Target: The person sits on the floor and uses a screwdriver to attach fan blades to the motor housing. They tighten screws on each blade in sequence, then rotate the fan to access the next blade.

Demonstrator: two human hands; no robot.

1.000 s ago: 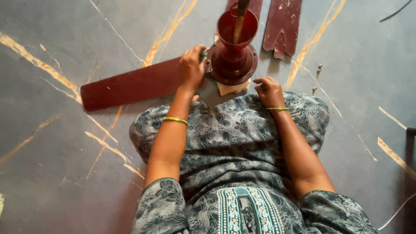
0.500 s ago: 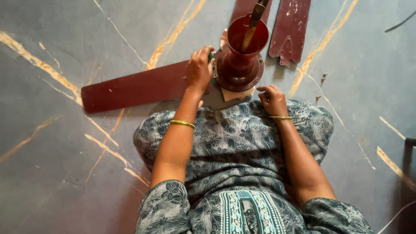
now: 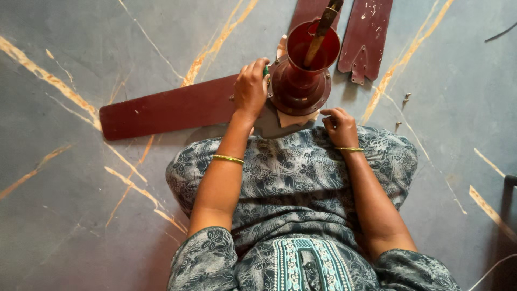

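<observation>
fingers of left hand point(image 3: 250, 89) clamp a green tool beside the hub point(image 3: 299, 81); right hand point(image 3: 339, 125) curls below it; three blades point(image 3: 167, 110) around.

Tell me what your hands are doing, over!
Left hand gripping green-handled tool at fan motor. Right hand beside motor base. Blade attached.

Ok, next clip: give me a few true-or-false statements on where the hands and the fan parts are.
1. The left hand rests where the long dark red fan blade meets the dark red round fan motor housing. True.
2. The right hand grips the brass-coloured rod. False: it is low beside the housing, apart from the rod.
3. A separate dark red fan blade lies on the grey floor. True.
4. The rod lies flat on the floor. False: it stands in the housing's cup.
</observation>
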